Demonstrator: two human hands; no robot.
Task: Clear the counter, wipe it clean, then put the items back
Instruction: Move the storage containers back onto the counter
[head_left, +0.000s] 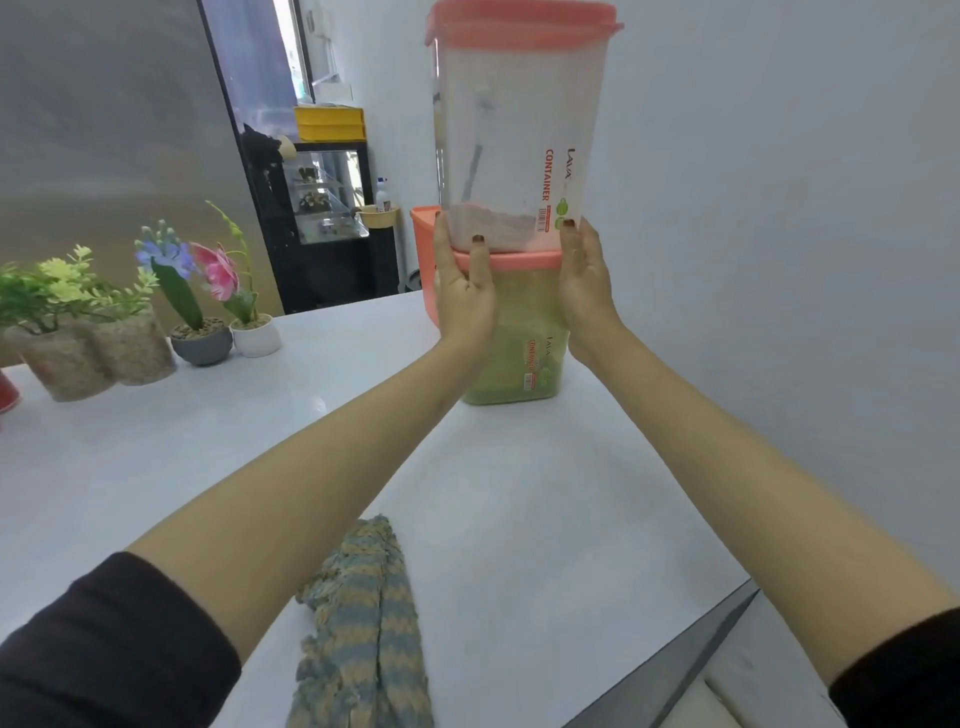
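The left hand (465, 291) and right hand (584, 280) clasp the foot of the tall container (514, 130) from either side, equally near. It stands upright, directly over the green-filled container (524, 364) at the far side of the bench (156, 441), by the wall. Whether its base rests on that pink lid, I cannot tell.
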